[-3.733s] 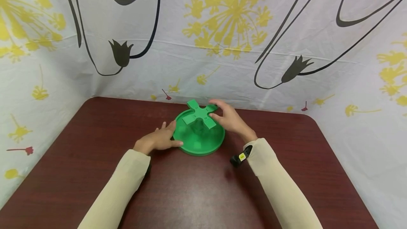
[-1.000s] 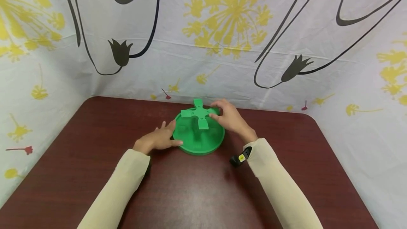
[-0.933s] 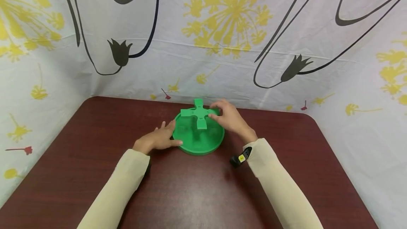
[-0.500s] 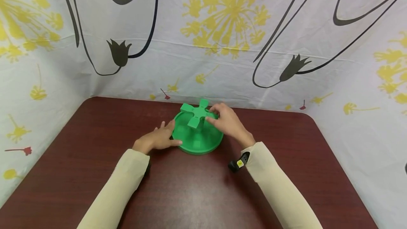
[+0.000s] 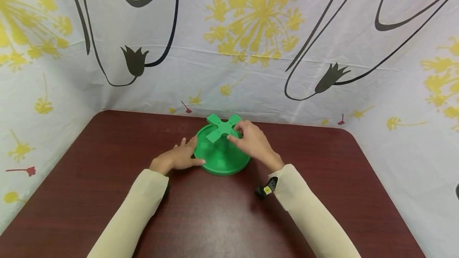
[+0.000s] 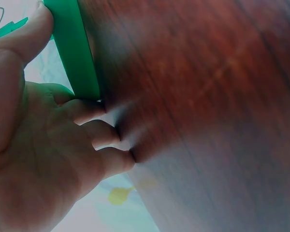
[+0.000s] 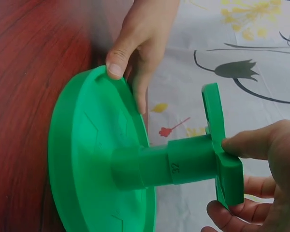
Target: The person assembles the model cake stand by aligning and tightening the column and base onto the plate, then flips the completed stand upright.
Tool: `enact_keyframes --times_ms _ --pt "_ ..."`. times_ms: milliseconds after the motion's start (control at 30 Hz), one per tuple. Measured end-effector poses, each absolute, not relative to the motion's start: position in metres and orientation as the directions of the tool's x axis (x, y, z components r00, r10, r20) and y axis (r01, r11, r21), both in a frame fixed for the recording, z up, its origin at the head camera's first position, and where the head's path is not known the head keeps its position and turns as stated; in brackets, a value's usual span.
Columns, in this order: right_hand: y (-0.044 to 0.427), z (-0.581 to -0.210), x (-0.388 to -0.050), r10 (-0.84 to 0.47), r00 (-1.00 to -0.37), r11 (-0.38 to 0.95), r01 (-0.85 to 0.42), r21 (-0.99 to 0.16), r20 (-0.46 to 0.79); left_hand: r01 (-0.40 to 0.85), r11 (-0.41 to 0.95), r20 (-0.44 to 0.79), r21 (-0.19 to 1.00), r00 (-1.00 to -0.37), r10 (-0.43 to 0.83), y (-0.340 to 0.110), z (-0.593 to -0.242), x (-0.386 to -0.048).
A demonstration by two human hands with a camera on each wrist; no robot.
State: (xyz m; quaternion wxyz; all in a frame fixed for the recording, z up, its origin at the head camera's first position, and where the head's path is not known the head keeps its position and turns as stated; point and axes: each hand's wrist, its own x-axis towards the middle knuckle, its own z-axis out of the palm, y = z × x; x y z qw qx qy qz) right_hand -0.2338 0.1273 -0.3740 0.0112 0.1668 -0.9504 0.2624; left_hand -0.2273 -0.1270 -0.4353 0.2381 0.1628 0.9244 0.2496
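Observation:
A round green tray-like base (image 5: 223,163) with a raised rim lies near the table's back edge. From its centre rises a stepped green post (image 7: 191,160), marked 32. Atop the post sits a green cross-shaped handle (image 5: 223,127) with flat arms. My right hand (image 5: 252,140) pinches one arm of the handle, thumb on the upper face and fingers around the other side, as the right wrist view shows. My left hand (image 5: 179,156) holds the left rim of the base. Its thumb (image 7: 117,63) lies over the rim, and the other fingers spread outside, tips against the table.
The dark red-brown wooden table (image 5: 215,218) has rounded back corners. Close behind it hangs a white cloth (image 5: 201,51) with yellow and dark flower prints, which continues along both sides. A black strap (image 5: 267,188) with a yellow tag is on the right wrist.
The cross-shaped handle has turned clockwise, seen from above. My right hand has moved with it, toward me and slightly left. My left hand and the base have stayed in place.

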Motion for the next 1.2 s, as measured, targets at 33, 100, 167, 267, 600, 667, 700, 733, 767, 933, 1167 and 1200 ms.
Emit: enact_keyframes --times_ms 33,100,167,267,600,667,700,733,767,933,1167,1200 --pt "0.126 -0.374 -0.233 -0.308 -0.945 0.807 -0.323 -0.494 0.113 0.182 0.823 -0.358 0.538 -0.835 0.419 -0.127 -0.435 -0.227" --pt "0.124 -0.376 -0.231 -0.3 -0.945 0.812 -0.326 -0.485 0.132 0.18 0.825 -0.358 0.536 -0.836 0.416 -0.127 -0.434 -0.226" --pt "0.121 -0.378 -0.229 -0.288 -0.944 0.82 -0.33 -0.468 0.16 0.18 0.826 -0.358 0.534 -0.837 0.414 -0.126 -0.434 -0.226" --pt "0.116 -0.382 -0.227 -0.265 -0.941 0.842 -0.332 -0.425 0.21 0.182 0.828 -0.36 0.53 -0.836 0.414 -0.125 -0.435 -0.227" --pt "0.104 -0.385 -0.223 -0.18 -0.939 0.909 -0.272 -0.315 0.292 0.173 0.842 -0.377 0.511 -0.835 0.4 -0.121 -0.435 -0.228" --pt "0.103 -0.385 -0.222 -0.176 -0.938 0.912 -0.27 -0.31 0.299 0.167 0.845 -0.385 0.508 -0.833 0.396 -0.122 -0.434 -0.228" --pt "0.102 -0.385 -0.222 -0.176 -0.938 0.912 -0.27 -0.309 0.3 0.163 0.846 -0.389 0.508 -0.833 0.394 -0.123 -0.434 -0.228" --pt "0.103 -0.385 -0.221 -0.177 -0.938 0.912 -0.27 -0.308 0.299 0.163 0.846 -0.391 0.508 -0.831 0.395 -0.122 -0.434 -0.227" --pt "0.104 -0.384 -0.221 -0.178 -0.939 0.913 -0.27 -0.307 0.295 0.161 0.847 -0.395 0.506 -0.83 0.393 -0.123 -0.434 -0.227" --pt "0.115 -0.377 -0.22 -0.193 -0.953 0.899 -0.267 -0.346 0.234 0.171 0.832 -0.385 0.528 -0.825 0.414 -0.126 -0.435 -0.227" --pt "0.163 -0.373 -0.231 -0.236 -0.947 0.84 -0.311 -0.445 0.218 0.22 0.77 -0.303 0.599 -0.828 0.472 -0.14 -0.43 -0.231" --pt "0.171 -0.377 -0.234 -0.265 -0.944 0.831 -0.326 -0.45 0.196 0.23 0.765 -0.282 0.602 -0.835 0.473 -0.143 -0.429 -0.232"
